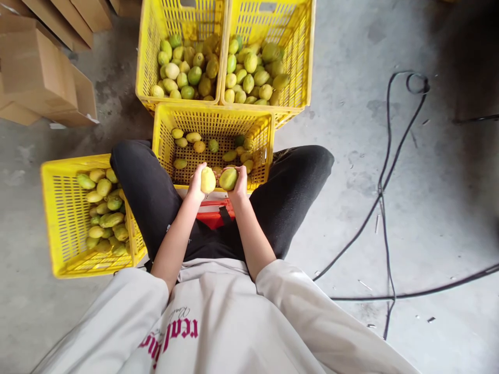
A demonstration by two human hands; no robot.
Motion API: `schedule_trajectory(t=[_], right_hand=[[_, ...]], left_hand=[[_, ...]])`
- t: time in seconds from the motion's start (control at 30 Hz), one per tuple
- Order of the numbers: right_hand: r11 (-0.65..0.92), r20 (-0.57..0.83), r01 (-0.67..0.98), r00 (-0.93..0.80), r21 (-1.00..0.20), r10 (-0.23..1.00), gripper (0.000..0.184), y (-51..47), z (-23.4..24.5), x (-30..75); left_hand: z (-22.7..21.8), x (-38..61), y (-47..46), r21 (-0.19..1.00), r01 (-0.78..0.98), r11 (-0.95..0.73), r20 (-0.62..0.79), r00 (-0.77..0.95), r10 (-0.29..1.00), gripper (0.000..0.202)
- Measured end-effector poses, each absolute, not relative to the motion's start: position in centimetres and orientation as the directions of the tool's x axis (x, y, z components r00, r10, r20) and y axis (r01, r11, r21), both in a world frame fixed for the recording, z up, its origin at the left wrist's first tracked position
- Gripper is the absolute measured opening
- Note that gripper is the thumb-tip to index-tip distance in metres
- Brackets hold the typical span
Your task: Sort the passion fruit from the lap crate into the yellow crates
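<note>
Just over the near rim of the middle yellow crate [214, 108], both hands hold fruit side by side. My left hand [196, 183] is closed around a pale yellow lemon [208, 180]. A greener lemon [228, 179] sits in my right hand [241, 183], thumb along its side. The two lemons are a small gap apart. Below them, inside the crate, several loose lemons [193, 137] lie scattered on the slatted bottom, some green, some yellow. The fingers under the held fruit are mostly hidden.
Behind stand two yellow crates of lemons, the back left crate [142, 57] and back right crate [309, 52]. Another lemon crate [58, 218] is beside my left leg. Cardboard boxes [42, 72] are at upper left. Black cable [384, 187] loops over the floor at right.
</note>
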State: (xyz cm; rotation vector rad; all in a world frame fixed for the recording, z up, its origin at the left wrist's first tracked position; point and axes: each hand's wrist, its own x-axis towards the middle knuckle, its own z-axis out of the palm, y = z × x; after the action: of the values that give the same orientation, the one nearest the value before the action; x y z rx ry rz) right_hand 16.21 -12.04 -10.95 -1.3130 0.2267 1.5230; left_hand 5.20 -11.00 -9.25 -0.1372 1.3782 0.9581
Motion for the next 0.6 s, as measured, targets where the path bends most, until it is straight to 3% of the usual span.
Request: schedule_trajectory(t=[0.3,0.6], right_hand=[[-0.435,-0.824,-0.815,0.087,-0.382,0.561,0.029,-11.8,-12.6,16.2],[-0.495,-0.813,-0.777,0.037,-0.389,0.581,0.032,-11.6,-13.3,16.7]], left_hand=[[-8.1,5.2,-11.0,0.489,-0.595,0.637,-0.847,-0.149,0.511,0.040],[-7.3,5.1,-10.6,0.403,-0.622,0.671,-0.880,-0.063,0.470,0.048]])
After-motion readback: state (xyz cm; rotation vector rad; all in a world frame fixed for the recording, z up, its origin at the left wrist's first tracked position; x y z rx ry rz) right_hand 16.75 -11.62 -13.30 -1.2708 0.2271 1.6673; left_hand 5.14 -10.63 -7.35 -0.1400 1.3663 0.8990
